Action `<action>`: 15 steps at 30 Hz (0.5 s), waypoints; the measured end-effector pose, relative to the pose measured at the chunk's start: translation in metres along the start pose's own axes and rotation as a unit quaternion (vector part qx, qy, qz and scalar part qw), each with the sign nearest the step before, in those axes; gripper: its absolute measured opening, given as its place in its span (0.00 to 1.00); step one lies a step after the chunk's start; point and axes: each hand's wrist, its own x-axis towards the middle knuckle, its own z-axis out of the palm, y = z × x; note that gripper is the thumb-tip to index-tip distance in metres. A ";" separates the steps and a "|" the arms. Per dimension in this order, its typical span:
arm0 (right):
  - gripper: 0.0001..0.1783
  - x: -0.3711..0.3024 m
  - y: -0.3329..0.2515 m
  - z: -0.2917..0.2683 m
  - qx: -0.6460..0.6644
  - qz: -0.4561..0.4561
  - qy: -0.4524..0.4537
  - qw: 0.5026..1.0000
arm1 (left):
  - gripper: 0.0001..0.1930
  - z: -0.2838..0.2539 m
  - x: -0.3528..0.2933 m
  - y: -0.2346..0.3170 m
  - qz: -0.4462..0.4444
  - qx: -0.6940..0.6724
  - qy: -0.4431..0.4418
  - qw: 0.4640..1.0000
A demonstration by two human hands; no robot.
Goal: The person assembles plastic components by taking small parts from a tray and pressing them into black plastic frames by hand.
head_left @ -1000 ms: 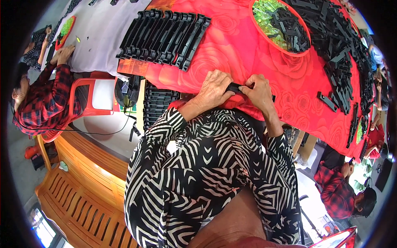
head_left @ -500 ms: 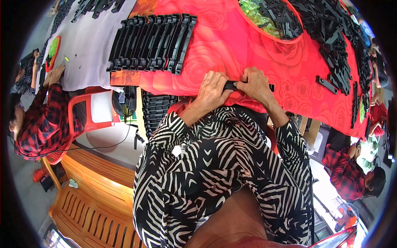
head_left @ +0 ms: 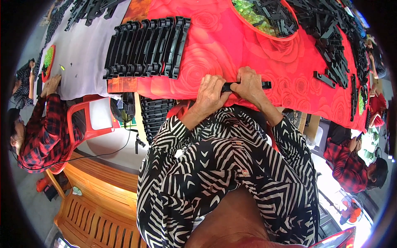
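A long black plastic strip (head_left: 266, 85) lies crosswise at the near edge of the table, mostly covered by my fingers. My left hand (head_left: 211, 91) is closed around its left part, thumb toward the middle. Against its middle presses my right hand (head_left: 249, 86), fingers curled over the far side, and the strip's right end sticks out beyond it. Ahead and to the left, a row of similar black plastic strips (head_left: 149, 47) lies side by side on the red flowered tablecloth (head_left: 206, 49).
An orange-rimmed basket (head_left: 285, 38) holds black and yellow-green pieces. Loose black parts (head_left: 333, 62) pile up at the right. More strips fill a box (head_left: 155, 113) below the table edge. A red chair (head_left: 91, 120), a wooden bench (head_left: 95, 206) and co-workers in plaid sit around.
Both hands keep their grip on the black strip with barely any shift. The whole view has turned slightly, so the table's contents sit a little further left.
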 end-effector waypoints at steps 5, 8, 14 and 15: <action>0.13 0.006 0.012 -0.011 0.079 -0.052 -0.038 0.995 | 0.20 -0.005 0.004 0.004 -0.005 0.007 -0.016 1.000; 0.11 0.005 0.019 -0.034 0.233 -0.070 -0.140 0.960 | 0.21 -0.005 0.000 0.001 -0.014 0.012 -0.018 1.000; 0.12 -0.021 0.042 -0.052 0.236 -0.070 0.148 0.958 | 0.21 -0.015 -0.002 -0.001 -0.026 0.025 -0.024 0.999; 0.12 -0.026 0.048 -0.054 0.206 -0.035 0.190 0.959 | 0.21 -0.017 -0.002 -0.001 -0.028 0.027 -0.031 0.999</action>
